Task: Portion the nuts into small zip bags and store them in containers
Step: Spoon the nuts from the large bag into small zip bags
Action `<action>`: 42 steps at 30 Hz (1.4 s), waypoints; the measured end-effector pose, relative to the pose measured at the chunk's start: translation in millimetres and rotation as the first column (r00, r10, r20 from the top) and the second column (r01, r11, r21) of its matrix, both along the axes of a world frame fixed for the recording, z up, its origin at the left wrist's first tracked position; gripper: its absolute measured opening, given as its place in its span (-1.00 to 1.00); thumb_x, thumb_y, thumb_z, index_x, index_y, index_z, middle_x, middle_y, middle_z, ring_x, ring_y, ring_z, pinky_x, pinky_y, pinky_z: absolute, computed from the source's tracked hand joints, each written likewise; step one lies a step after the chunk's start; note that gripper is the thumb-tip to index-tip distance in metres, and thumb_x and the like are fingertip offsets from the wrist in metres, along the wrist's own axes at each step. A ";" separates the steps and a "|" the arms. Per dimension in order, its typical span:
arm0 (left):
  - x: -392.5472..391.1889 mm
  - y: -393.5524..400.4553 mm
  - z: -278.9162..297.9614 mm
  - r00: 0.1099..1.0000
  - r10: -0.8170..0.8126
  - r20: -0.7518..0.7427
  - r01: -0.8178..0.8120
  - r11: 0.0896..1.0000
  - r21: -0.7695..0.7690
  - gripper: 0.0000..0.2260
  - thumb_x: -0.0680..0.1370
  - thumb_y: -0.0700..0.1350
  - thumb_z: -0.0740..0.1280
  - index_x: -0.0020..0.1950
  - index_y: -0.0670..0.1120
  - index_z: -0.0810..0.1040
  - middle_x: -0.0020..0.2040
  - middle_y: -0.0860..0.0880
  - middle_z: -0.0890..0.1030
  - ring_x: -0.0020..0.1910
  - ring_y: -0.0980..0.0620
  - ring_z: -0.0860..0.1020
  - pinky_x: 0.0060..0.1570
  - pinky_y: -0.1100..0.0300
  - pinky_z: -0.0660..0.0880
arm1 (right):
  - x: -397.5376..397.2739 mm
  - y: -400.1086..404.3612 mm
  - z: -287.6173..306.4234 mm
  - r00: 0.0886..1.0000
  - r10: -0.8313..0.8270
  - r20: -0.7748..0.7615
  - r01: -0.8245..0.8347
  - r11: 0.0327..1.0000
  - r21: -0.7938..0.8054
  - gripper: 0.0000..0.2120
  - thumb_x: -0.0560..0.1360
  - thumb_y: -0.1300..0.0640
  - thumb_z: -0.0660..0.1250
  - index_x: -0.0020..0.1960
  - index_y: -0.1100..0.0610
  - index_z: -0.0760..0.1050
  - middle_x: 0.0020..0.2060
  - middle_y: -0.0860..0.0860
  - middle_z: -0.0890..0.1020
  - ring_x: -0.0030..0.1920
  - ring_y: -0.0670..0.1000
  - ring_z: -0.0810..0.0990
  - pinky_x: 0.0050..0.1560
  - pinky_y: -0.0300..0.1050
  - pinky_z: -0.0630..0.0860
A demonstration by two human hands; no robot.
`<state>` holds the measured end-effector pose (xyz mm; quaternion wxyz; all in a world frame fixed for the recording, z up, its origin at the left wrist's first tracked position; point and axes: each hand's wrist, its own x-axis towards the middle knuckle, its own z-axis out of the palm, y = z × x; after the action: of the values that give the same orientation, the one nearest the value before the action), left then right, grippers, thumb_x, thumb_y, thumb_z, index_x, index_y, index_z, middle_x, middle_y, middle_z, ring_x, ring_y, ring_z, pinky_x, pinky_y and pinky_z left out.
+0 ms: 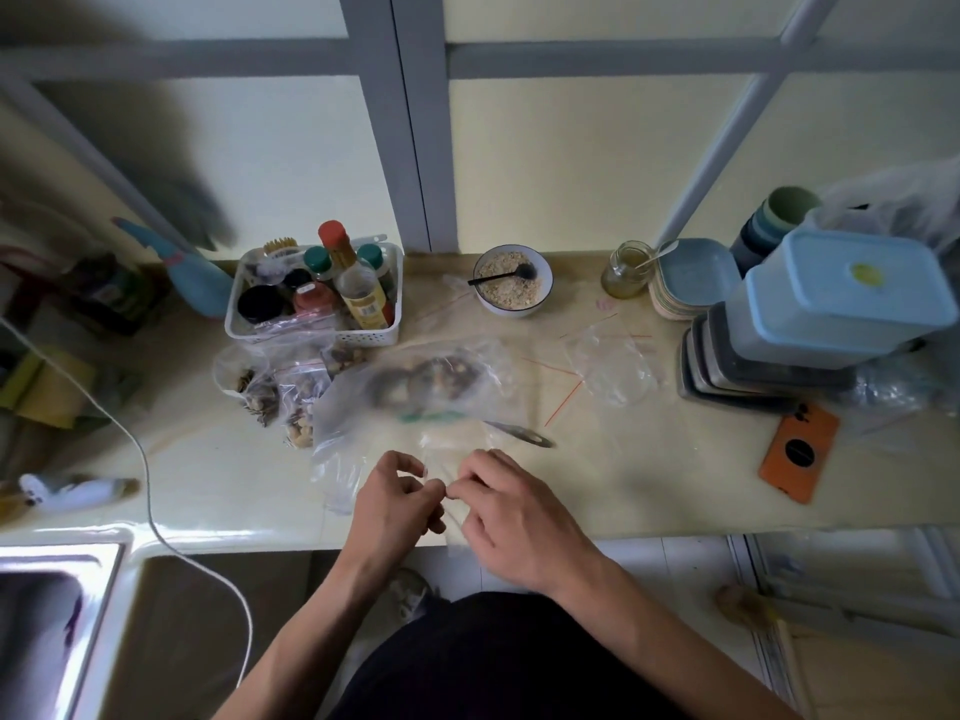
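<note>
Oat flakes and a black spoon fill the bowl (pixel 514 283); lidded containers (pixel 810 324) stack at your right; your left hand (pixel 395 498) and right hand (pixel 511 517) fingers pinch a clear, empty small zip bag (pixel 451 459) over the bench (pixel 649 475).

Pale yellow wall (pixel 597 163) w/ grey frame (pixel 410 122); cream counter (pixel 649 475).

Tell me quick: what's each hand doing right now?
Left hand: pinching the small clear bag at its edge.
Right hand: pinching the same bag.

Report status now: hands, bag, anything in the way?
Left hand and right hand both pinch small clear zip bag at counter edge. Big nut bag behind. Metal spoon nearby, not blocking.
</note>
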<state>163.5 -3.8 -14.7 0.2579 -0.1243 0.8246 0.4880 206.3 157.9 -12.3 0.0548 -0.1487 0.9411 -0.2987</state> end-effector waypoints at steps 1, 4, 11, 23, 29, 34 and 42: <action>-2.3 -1.0 0.3 0.999 0.028 0.016 -0.029 0.999 0.025 -0.85 0.50 -0.24 0.33 0.05 -0.17 0.44 -0.38 -0.12 0.65 -0.42 -0.01 0.63 -0.37 0.18 0.46 | -2.5 -1.1 1.3 0.998 -0.010 0.058 0.013 0.999 -0.044 -0.69 0.49 0.22 0.15 0.10 0.15 0.62 0.01 -0.03 0.54 0.01 -0.05 0.52 0.02 -0.26 0.48; -9.5 -6.2 -0.4 0.998 0.047 0.043 -0.049 0.998 0.040 -0.88 0.52 -0.25 0.32 0.04 -0.20 0.46 -0.38 -0.12 0.65 -0.42 -0.02 0.62 -0.36 0.13 0.47 | -7.6 0.3 -6.2 0.984 -0.014 0.178 0.009 1.000 0.028 -0.68 0.54 0.26 0.18 0.12 0.11 0.67 0.05 -0.04 0.50 0.05 0.01 0.52 0.04 -0.14 0.46; -7.3 -7.5 -8.3 0.992 -0.093 0.090 0.099 0.993 -0.057 -0.83 0.49 -0.19 0.35 0.04 -0.09 0.44 -0.38 -0.04 0.68 -0.46 0.04 0.60 -0.37 0.20 0.46 | -8.4 -4.6 -7.5 0.921 -0.210 0.329 0.092 0.936 0.341 -0.78 0.59 0.25 0.17 0.20 0.17 0.46 0.23 0.09 0.35 0.24 0.13 0.44 0.19 0.01 0.46; -3.8 6.7 -6.1 0.995 -0.047 -0.093 0.047 0.999 0.001 -0.73 0.47 -0.17 0.37 0.08 -0.05 0.36 -0.39 -0.05 0.65 -0.44 0.05 0.60 -0.35 0.19 0.49 | -20.1 -17.6 -1.7 0.842 -0.199 0.502 0.145 0.979 0.146 -0.78 0.60 0.28 0.12 0.18 0.16 0.44 0.11 0.15 0.57 0.07 0.20 0.58 -0.11 -0.02 0.42; 0.2 4.2 -25.5 0.877 -0.404 -0.260 0.380 0.914 -0.141 -0.67 0.52 0.06 0.35 0.21 0.08 0.33 -0.22 0.05 0.59 -0.23 0.14 0.53 -0.13 0.03 0.53 | -25.0 2.8 -8.4 0.825 -0.237 0.513 0.182 0.971 0.156 -0.51 0.62 0.17 0.13 0.48 -0.18 0.37 0.11 0.16 0.61 0.07 0.18 0.61 -0.08 -0.09 0.45; -11.6 -13.8 -28.7 0.628 -0.713 -0.311 0.683 0.697 -0.219 0.05 0.32 0.50 0.37 0.61 0.15 -0.09 0.55 0.18 -0.03 0.55 0.19 -0.03 0.49 0.14 0.04 | -29.6 15.2 -5.0 0.707 -0.210 0.676 0.360 0.929 -0.088 -0.72 0.62 -0.15 0.14 0.13 -0.07 0.57 -0.11 0.07 0.69 -0.27 0.05 0.74 0.01 0.04 0.65; -4.6 -2.4 -52.4 0.729 -0.517 -0.448 0.555 0.830 -0.055 -0.22 0.37 0.10 0.51 0.47 0.18 0.14 0.26 0.24 0.46 0.22 0.30 0.44 0.22 0.30 0.41 | -38.0 8.8 -2.2 0.660 -0.062 0.749 0.499 0.782 -0.375 -0.74 0.65 -0.01 0.21 0.04 0.10 0.63 -0.09 0.08 0.72 -0.15 0.14 0.75 -0.06 0.10 0.64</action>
<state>158.9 -6.2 -67.1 0.1971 0.2447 0.8405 0.4413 168.3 166.7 -14.5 0.3129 0.1214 0.7307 -0.5945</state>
